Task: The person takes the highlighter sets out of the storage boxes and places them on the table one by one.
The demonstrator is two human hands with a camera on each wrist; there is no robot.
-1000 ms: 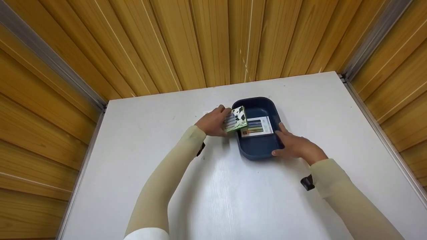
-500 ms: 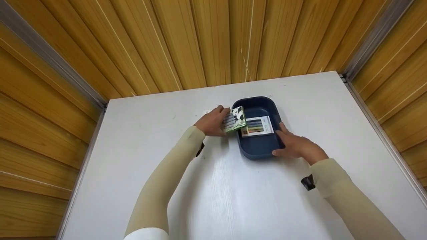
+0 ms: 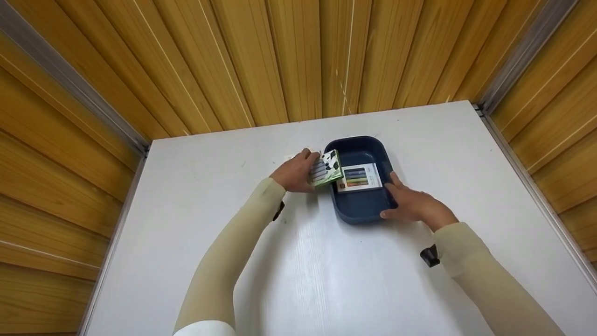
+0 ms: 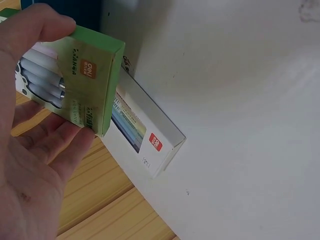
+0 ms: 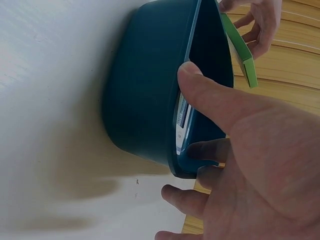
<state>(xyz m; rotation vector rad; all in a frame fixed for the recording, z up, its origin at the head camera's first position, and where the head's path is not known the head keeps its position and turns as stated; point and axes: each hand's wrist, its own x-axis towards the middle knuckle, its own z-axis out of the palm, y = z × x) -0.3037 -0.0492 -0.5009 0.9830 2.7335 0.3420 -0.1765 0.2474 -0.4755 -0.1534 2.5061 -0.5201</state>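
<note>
White table (image 3: 303,261) bore a dark blue tray (image 3: 359,205) before slatted wooden walls (image 3: 289,60)

The left hand (image 3: 294,173) pinched a green panda box (image 3: 329,167) between thumb and fingers at the tray's left rim, overlapping it in the head view; whether they touched could not be told. Across the tray, the right hand (image 3: 415,204) was loosely spread at the near right side, thumb on the rim, well apart from the left. The tray's long axis ran near to far, while the panda box, partly covered by fingers, seemed to lie crosswise, its picture end toward the interior. One white box (image 3: 357,177) lay crosswise inside; a second white box (image 4: 145,125) rested on the table beside the left hand.
</note>
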